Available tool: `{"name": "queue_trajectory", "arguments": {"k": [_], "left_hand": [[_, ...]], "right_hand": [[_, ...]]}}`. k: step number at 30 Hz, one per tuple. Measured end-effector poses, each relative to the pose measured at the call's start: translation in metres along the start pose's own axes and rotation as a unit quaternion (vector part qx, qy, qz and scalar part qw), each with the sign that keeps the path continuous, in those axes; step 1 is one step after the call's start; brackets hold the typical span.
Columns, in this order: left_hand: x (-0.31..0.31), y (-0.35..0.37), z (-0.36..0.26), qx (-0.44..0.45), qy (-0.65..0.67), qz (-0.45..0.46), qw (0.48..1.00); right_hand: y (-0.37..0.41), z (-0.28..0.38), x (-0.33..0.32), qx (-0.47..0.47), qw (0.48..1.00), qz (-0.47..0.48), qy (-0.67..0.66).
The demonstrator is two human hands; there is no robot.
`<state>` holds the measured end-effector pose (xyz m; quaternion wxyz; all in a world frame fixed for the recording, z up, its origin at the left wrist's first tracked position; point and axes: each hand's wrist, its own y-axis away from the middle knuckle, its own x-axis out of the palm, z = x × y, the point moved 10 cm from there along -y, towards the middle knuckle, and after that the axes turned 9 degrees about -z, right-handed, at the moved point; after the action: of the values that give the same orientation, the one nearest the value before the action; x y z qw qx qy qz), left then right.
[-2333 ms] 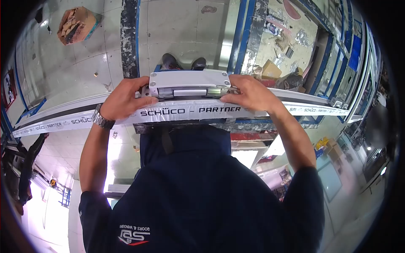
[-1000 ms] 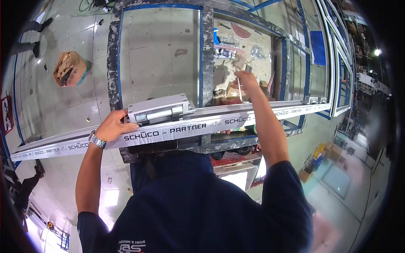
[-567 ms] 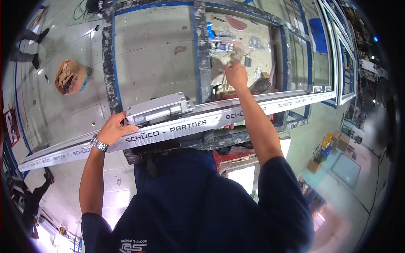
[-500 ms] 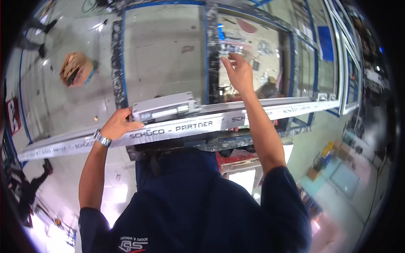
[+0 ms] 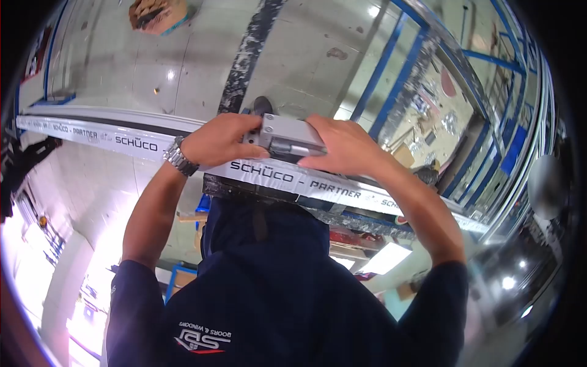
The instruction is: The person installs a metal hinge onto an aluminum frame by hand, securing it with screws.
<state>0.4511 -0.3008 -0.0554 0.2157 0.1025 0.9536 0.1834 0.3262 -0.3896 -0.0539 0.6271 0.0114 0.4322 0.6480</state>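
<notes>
A silver-grey metal block (image 5: 292, 131) with screws at its end and a shiny rod along its near side rests on a long aluminium profile (image 5: 137, 144) wrapped in printed white protective film. My left hand (image 5: 219, 140) grips the block's left end, thumb in front and fingers behind. On the other end, my right hand (image 5: 348, 147) is closed over the block, its thumb near the film. A wristwatch (image 5: 178, 156) is on my left wrist. The block's underside and part of its right end are hidden.
The profile lies across a workbench frame with worn black-and-white bars (image 5: 244, 67) and blue bars (image 5: 391, 79). Beyond it, a tray surface (image 5: 455, 116) holds small parts and bags. A cardboard box (image 5: 158, 15) stands on the floor at the far left.
My right hand has come down from above the small parts onto the block's right end. My left hand stays at its left end. The whole view has turned.
</notes>
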Motion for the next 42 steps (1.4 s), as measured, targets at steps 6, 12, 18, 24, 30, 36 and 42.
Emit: {"name": "queue_trajectory", "arguments": {"k": [6,12,18,24,30,36,42], "left_hand": [[-0.003,0.006,0.007,0.004,-0.019,-0.032,0.999],[-0.094,0.07,0.013,-0.058,-0.181,-0.319,0.929],[-0.103,0.109,0.055,-0.098,-0.257,-0.456,0.846],[-0.107,0.109,0.061,-0.118,-0.265,-0.451,0.844],[-0.108,0.11,0.064,-0.116,-0.265,-0.46,0.84],[-0.107,0.112,0.065,-0.119,-0.276,-0.462,0.834],[-0.107,0.111,0.064,-0.139,-0.289,-0.454,0.832]], "right_hand": [[-0.01,0.0,0.004,0.063,0.996,0.064,0.007],[-0.01,-0.009,0.01,0.036,0.999,0.016,-0.033],[-0.02,-0.028,0.021,0.141,0.979,0.136,-0.054],[-0.033,-0.038,0.028,0.151,0.964,0.163,-0.142],[-0.041,-0.065,0.044,0.21,0.928,0.238,-0.197],[-0.046,-0.062,0.052,0.232,0.909,0.243,-0.246],[-0.044,-0.065,0.049,0.216,0.917,0.234,-0.242]]}}
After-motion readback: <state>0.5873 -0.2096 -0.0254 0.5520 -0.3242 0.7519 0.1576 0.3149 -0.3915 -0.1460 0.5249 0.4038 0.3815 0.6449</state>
